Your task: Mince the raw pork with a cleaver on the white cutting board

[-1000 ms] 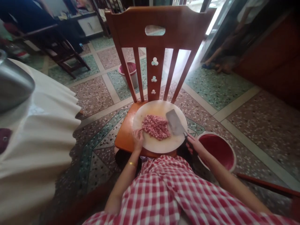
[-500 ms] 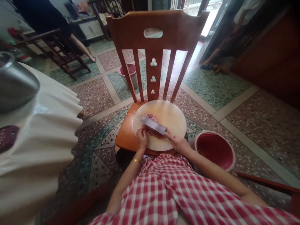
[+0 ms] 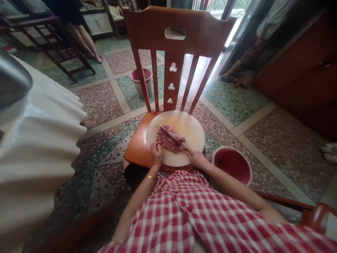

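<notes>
A round pale cutting board [image 3: 195,135] lies on the seat of a wooden chair, and a patch of minced meat [image 3: 168,142] is spread over its left middle. My right hand [image 3: 196,156] grips the handle of a cleaver [image 3: 172,136]. Its blade stands edge-down across the meat, slanting from upper left to lower right, so only a thin strip of it shows. At the board's lower left rim, my left hand [image 3: 156,153] is closed with curled fingers beside the meat. Whatever may be inside those fingers is hidden.
The chair's slatted back [image 3: 175,45] rises behind the board. A red-lined bucket [image 3: 231,167] stands at the right, another bin [image 3: 142,82] beyond the chair. A cloth-covered table [image 3: 52,140] holds a metal pot [image 3: 13,79] at left. People stand at the far left and far right.
The cleaver has turned from lying nearly flat, its broad side showing, to standing on edge in the meat. More of the meat is visible. The whole view has shifted slightly.
</notes>
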The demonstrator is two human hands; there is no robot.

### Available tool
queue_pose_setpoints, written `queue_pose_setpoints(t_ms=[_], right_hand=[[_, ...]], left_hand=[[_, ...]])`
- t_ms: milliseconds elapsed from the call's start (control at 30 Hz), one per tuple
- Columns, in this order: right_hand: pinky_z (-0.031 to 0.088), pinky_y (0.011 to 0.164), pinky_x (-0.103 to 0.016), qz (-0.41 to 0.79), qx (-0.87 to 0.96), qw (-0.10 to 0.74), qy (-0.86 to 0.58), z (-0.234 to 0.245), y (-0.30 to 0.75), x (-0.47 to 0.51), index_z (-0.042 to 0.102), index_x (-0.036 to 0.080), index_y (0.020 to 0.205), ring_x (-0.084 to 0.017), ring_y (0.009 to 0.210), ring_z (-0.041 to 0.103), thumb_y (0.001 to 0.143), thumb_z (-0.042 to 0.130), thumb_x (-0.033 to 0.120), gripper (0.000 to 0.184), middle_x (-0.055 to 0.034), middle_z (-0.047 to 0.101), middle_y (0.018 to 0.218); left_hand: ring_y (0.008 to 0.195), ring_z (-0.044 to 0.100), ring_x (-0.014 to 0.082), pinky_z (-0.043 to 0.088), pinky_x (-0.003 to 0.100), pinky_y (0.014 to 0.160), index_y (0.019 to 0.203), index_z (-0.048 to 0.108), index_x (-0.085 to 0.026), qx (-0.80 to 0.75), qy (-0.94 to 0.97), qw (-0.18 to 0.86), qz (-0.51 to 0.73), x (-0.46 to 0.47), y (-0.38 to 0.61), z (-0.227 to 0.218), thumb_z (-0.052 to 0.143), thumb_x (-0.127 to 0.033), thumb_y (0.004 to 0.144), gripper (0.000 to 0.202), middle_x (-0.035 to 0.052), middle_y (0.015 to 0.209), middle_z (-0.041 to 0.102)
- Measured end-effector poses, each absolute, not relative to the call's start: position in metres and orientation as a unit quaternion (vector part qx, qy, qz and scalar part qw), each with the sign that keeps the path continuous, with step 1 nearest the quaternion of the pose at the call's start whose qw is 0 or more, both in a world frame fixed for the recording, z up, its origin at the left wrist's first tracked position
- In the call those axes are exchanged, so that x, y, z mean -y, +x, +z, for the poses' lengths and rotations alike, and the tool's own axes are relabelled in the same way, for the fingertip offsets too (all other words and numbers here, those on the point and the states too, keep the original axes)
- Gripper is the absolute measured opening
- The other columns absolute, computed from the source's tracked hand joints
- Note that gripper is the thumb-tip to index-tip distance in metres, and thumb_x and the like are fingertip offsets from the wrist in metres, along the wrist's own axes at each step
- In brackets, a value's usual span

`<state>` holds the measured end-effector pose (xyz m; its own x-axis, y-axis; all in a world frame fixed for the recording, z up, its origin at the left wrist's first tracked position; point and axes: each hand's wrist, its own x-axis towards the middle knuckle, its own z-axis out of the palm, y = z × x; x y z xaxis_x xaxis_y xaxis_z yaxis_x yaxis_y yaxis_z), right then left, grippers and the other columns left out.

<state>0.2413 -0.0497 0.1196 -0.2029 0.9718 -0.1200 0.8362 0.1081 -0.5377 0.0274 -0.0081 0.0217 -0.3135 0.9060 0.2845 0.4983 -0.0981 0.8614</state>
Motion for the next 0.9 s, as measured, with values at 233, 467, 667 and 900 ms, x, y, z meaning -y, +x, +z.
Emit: queue_pose_setpoints(t_ms=[233, 467, 667, 900], right_hand=[[0.044, 0.094, -0.033, 0.218, 0.738, 0.262, -0.582, 0.159, 0.24, 0.053, 0.032, 0.024, 0.14, -0.021, 0.114, 0.052, 0.092, 0.035, 0.031, 0.048, -0.0042, 0.052, 0.13], [0.049, 0.077, -0.032, 0.256, 0.718, 0.086, -0.642, 0.116, 0.25, 0.044, 0.04, 0.03, 0.135, -0.024, 0.094, 0.064, 0.089, 0.042, 0.035, 0.046, -0.0043, 0.066, 0.11], [0.044, 0.065, -0.026, 0.204, 0.758, 0.091, -0.613, 0.138, 0.312, 0.048, 0.06, 0.019, 0.113, -0.022, 0.078, 0.065, 0.085, 0.048, 0.043, 0.039, -0.008, 0.07, 0.088], [0.033, 0.052, -0.022, 0.298, 0.808, -0.066, -0.504, 0.149, 0.376, 0.037, 0.068, 0.02, 0.092, -0.015, 0.058, 0.057, 0.082, 0.05, 0.047, 0.034, -0.0021, 0.066, 0.066]], left_hand=[[0.087, 0.051, 0.0177, 0.041, 0.033, 0.083, 0.089, 0.057, -0.017, -0.633, 0.564, 0.2, 0.491, 0.009, 0.028, 0.025, 0.038, -0.022, 0.086, 0.02, 0.0064, 0.087, 0.057], [0.086, 0.051, 0.018, 0.041, 0.033, 0.083, 0.088, 0.057, -0.018, -0.639, 0.566, 0.198, 0.481, 0.008, 0.028, 0.025, 0.038, -0.02, 0.085, 0.019, 0.0062, 0.085, 0.057], [0.092, 0.052, 0.0167, 0.042, 0.032, 0.086, 0.096, 0.057, -0.017, -0.619, 0.563, 0.223, 0.5, 0.007, 0.025, 0.029, 0.037, -0.026, 0.088, 0.023, 0.0069, 0.093, 0.057], [0.09, 0.054, 0.0154, 0.043, 0.031, 0.084, 0.107, 0.057, -0.019, -0.507, 0.711, 0.263, 0.409, 0.027, 0.031, 0.068, 0.034, -0.029, 0.091, 0.03, 0.0055, 0.092, 0.06]])
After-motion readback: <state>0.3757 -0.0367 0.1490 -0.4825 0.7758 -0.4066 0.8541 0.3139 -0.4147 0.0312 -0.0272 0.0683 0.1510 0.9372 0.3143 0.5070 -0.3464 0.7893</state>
